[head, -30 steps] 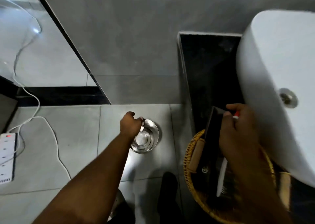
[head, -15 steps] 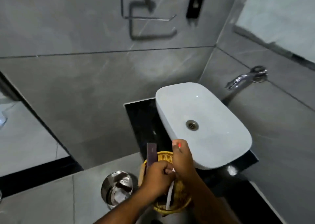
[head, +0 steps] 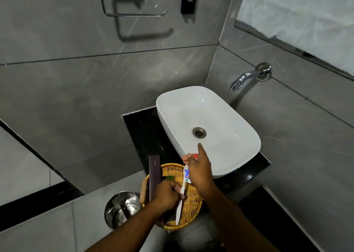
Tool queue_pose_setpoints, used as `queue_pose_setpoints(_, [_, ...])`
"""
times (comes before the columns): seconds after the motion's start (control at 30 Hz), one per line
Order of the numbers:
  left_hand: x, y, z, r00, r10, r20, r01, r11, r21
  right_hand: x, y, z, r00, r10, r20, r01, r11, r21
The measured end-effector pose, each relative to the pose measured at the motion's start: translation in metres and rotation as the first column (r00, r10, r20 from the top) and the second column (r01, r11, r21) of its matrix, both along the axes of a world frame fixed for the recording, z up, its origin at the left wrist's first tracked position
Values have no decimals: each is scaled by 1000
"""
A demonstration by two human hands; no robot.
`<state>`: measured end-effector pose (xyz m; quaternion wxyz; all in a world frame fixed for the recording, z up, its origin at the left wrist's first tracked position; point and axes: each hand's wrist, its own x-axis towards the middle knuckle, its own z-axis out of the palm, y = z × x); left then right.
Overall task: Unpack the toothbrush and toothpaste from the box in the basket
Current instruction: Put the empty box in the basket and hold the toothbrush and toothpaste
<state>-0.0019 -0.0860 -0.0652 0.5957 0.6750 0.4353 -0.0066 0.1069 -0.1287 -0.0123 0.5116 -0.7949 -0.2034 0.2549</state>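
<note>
Item: wicker basket [head: 193,209] on dark counter beside white basin [head: 229,117]; purple box [head: 154,177] upright at its left rim. Left hand [head: 166,194] closed around white toothbrush [head: 180,207]; right hand [head: 199,172] pinches toothpaste [head: 186,175], forefinger extended. Step, as judged: contents out of box, over basket; next calls for setting both down.

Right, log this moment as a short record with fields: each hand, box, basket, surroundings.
left hand: over the basket, gripping the toothbrush
right hand: holding the toothpaste tube, index finger extended
box: dark purple, upright at the basket's left side
basket: round wicker, on the black counter
surroundings: white basin, wall tap, steel bin on the floor
</note>
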Motion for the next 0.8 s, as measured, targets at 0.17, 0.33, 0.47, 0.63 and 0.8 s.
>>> queue_pose_setpoints(0.17, [5, 4, -14, 997, 50, -67, -52, 998, -34, 8, -2, 4, 987, 3, 161, -8, 999, 32])
queue_pose_setpoints(0.33, [11, 3, -22, 985, 167, -48, -172, 973, -154, 11, -17, -4, 987, 84, 135, -76, 995, -65])
queue_pose_setpoints(0.47, [15, 5, -21, 979, 203, -16, -204, 968, -145, 3, -29, -18, 960, 228, 160, -203, 966, -157])
queue_pose_setpoints(0.63, [12, 8, -13, 977, 205, 56, -202, 978, -52, 1, -38, -29, 931, 315, 182, -282, 941, -185])
queue_pose_setpoints(0.8, [-8, 7, 5, 996, 11, 93, 23, 935, -354, 1, -46, -35, 949, 257, 182, -233, 962, -143])
